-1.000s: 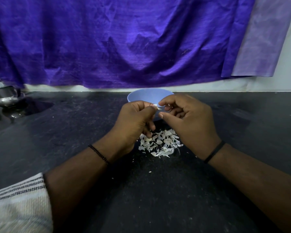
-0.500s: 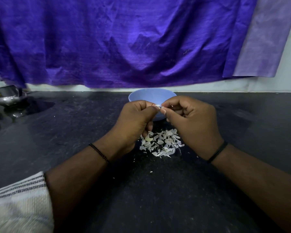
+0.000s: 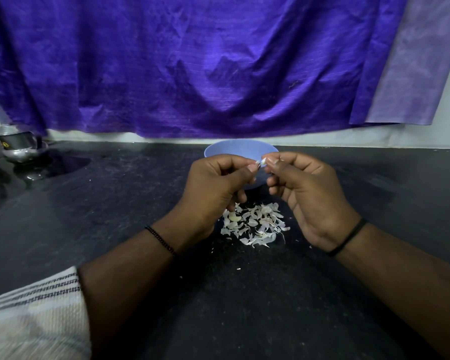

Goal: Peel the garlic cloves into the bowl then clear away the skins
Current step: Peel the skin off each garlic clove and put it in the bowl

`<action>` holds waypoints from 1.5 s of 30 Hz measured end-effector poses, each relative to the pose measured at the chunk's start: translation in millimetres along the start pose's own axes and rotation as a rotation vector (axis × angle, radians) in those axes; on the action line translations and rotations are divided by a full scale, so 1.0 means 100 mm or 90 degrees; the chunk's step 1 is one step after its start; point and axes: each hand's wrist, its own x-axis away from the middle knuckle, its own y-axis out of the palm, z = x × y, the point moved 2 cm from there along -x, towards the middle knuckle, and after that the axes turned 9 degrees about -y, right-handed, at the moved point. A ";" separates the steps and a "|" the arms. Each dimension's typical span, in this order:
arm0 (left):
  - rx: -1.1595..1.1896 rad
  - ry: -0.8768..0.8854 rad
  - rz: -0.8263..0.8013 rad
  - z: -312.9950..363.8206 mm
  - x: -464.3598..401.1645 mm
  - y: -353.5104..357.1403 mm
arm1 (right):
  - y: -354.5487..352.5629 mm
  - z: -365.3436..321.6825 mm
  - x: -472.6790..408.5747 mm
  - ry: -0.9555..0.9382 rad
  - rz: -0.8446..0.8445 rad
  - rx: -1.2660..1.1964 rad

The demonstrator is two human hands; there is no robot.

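Dark stone counter (image 3: 89, 229), purple cloth (image 3: 192, 74) behind. Left hand (image 3: 213, 188) and right hand (image 3: 304, 193) both pinch one garlic clove (image 3: 260, 162) in front of the blue bowl (image 3: 234, 149). Clove small, light, probably slippery; skin papery, best nipped at the tip. Skins (image 3: 255, 224) piled below.
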 end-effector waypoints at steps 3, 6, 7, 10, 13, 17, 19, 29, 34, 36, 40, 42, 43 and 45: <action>-0.019 0.025 0.024 0.00 0.00 0.01 | 0.00 0.01 0.01 0.035 0.016 -0.011; -0.050 0.071 0.035 0.02 0.02 0.02 | 0.03 0.04 0.03 0.051 0.007 -0.010; -0.073 0.092 0.046 0.02 0.03 0.03 | 0.03 0.04 0.04 0.054 0.004 -0.016; -0.160 0.145 0.087 0.01 0.02 0.02 | 0.04 0.05 0.05 0.068 0.001 -0.023; -0.231 0.187 0.113 0.00 0.01 0.01 | 0.04 0.05 0.04 0.069 0.001 -0.001; -0.317 0.284 0.143 0.01 0.01 0.00 | 0.03 0.05 0.04 0.072 0.004 0.033; -0.376 0.350 0.144 0.03 0.02 -0.01 | 0.03 0.04 0.05 0.074 0.006 0.045; -0.565 0.524 0.113 0.11 0.00 0.00 | 0.08 0.01 0.10 0.139 0.066 0.022; -0.590 0.521 0.110 0.10 -0.01 0.02 | 0.10 0.01 0.11 0.153 0.080 0.016; -0.596 0.514 0.105 0.10 -0.02 0.03 | 0.10 0.01 0.11 0.155 0.078 0.014; -0.604 0.504 0.111 0.11 -0.02 0.04 | 0.10 0.01 0.11 0.145 0.066 0.022; -0.609 0.511 0.121 0.12 -0.02 0.04 | 0.11 0.00 0.11 0.134 0.059 0.036; -0.614 0.516 0.125 0.12 -0.01 0.04 | 0.12 -0.01 0.11 0.127 0.056 0.049; -0.625 0.531 0.130 0.12 -0.01 0.05 | 0.12 -0.03 0.11 0.113 0.055 0.073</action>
